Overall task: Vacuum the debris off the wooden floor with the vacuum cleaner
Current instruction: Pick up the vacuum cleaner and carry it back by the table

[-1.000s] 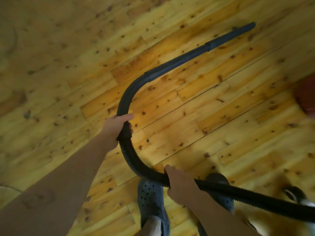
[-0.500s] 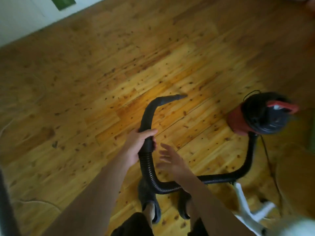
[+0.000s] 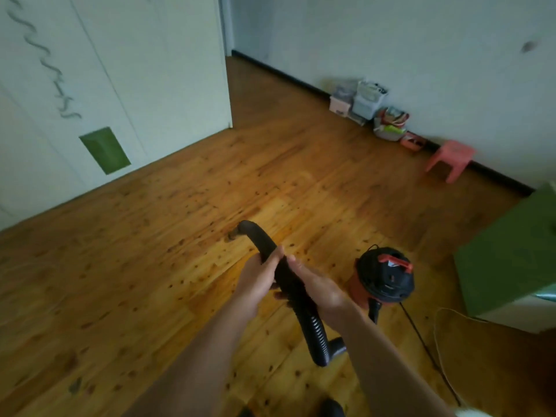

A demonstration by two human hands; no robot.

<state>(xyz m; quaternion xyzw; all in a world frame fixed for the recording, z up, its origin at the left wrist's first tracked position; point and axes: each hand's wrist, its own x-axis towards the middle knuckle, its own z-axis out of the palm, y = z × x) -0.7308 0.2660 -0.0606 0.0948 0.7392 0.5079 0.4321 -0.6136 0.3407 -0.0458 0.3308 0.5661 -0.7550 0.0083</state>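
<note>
Both hands are clamped round the hose (image 3: 311, 326): the right hand (image 3: 316, 285), off it half a second ago, has been closed on it beside the left hand (image 3: 258, 278). The nozzle (image 3: 234, 234) is held over the middle of the floor (image 3: 144, 266), the vacuum (image 3: 383, 275) nearer its right edge; sweeping may be resumed.

Head-height view, forward-down, over floor (image 3: 150, 266)

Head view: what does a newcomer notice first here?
The left hand and right hand hold the black vacuum hose at centre frame, its curved front end dipping toward the wooden floor. Just right of them, the red-and-black canister vacuum cleaner sits on the floor. Farther back, a pink plastic stool stands by the right wall.
</note>
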